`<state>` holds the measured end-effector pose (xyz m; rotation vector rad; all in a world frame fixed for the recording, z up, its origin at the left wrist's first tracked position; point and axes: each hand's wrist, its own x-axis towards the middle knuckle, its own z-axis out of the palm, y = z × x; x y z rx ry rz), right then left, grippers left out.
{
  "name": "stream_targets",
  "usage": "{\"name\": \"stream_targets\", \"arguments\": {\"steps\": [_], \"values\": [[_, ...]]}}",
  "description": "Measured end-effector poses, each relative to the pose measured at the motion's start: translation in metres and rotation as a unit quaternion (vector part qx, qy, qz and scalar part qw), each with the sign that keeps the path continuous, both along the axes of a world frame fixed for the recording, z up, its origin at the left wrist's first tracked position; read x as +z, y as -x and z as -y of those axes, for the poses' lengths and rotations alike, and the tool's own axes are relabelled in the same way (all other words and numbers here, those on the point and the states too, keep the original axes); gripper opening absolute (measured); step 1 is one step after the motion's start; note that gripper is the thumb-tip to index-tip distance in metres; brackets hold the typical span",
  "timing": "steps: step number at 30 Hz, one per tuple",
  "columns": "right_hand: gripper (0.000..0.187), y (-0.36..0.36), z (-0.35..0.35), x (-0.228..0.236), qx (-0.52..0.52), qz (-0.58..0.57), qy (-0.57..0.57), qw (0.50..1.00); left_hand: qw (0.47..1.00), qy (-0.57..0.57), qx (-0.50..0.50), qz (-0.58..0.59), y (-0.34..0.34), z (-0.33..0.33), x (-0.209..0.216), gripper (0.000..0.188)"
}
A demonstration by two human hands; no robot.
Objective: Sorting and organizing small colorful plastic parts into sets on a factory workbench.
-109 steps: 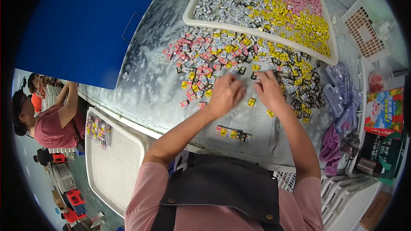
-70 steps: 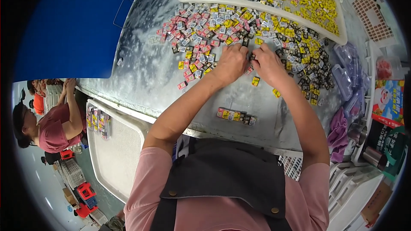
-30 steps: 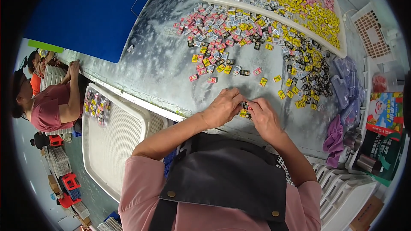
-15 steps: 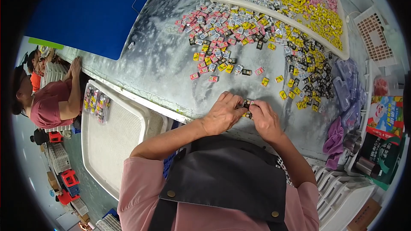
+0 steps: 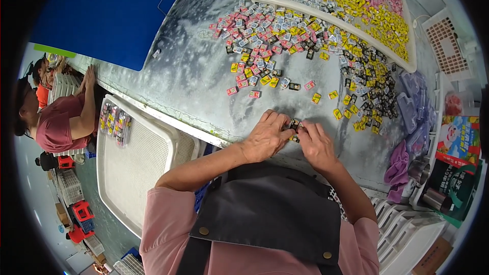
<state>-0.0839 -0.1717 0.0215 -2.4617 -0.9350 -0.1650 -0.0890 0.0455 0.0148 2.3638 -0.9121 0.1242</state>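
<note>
Near the front edge of the table, my left hand [image 5: 266,136] has its fingers closed around small wrapped pieces [image 5: 294,124], black and yellow ones. My right hand [image 5: 317,144] pinches the same little group from the other side, the fingertips almost meeting. Fingers hide most of the held pieces, so I cannot tell how they are arranged. Beyond my hands lies a loose spread of small block-shaped wrapped pieces [image 5: 262,51] in pink, white, yellow and black. A denser heap of black and yellow pieces [image 5: 374,79] is to the right.
A white tray [image 5: 326,14] full of pieces sorted by colour stands at the back. A blue board [image 5: 109,15] lies far left. Beside the table, another white tray [image 5: 135,168] carries a filled clear pack [image 5: 115,124]. A purple cloth [image 5: 397,168] lies right; a co-worker [image 5: 63,122] sits left.
My right hand's fingers have shifted slightly and now cover the pink-and-white piece seen between my hands before. My left hand has barely moved.
</note>
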Motion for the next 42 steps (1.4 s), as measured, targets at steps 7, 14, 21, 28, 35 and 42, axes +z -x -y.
{"name": "stream_targets", "arguments": {"steps": [7, 14, 21, 28, 35, 42], "values": [[0.024, -0.004, -0.006, 0.002, -0.017, -0.017, -0.038, 0.999, 0.997, 0.065, 0.036, 0.012, 0.007, -0.003, -0.008, 0.030], [0.030, -0.005, -0.002, -0.006, 0.016, 0.029, 0.050, 0.998, 0.994, -0.054, -0.007, 0.097, 0.008, -0.006, -0.007, 0.035], [0.031, -0.001, -0.002, 0.000, 0.008, 0.028, 0.050, 0.998, 0.992, -0.080, -0.007, 0.097, 0.009, -0.005, -0.004, 0.037], [0.065, 0.012, 0.025, 0.014, -0.072, -0.047, 0.005, 0.996, 0.997, -0.064, 0.024, 0.028, 0.018, -0.009, 0.001, 0.054], [0.088, 0.023, 0.020, 0.000, 0.047, -0.088, 0.132, 0.986, 0.990, -0.139, 0.000, -0.005, 0.022, -0.010, -0.015, 0.069], [0.073, 0.024, 0.032, -0.018, -0.008, -0.039, -0.025, 0.999, 0.995, -0.090, -0.027, 0.039, 0.013, 0.028, -0.033, 0.068]]}}
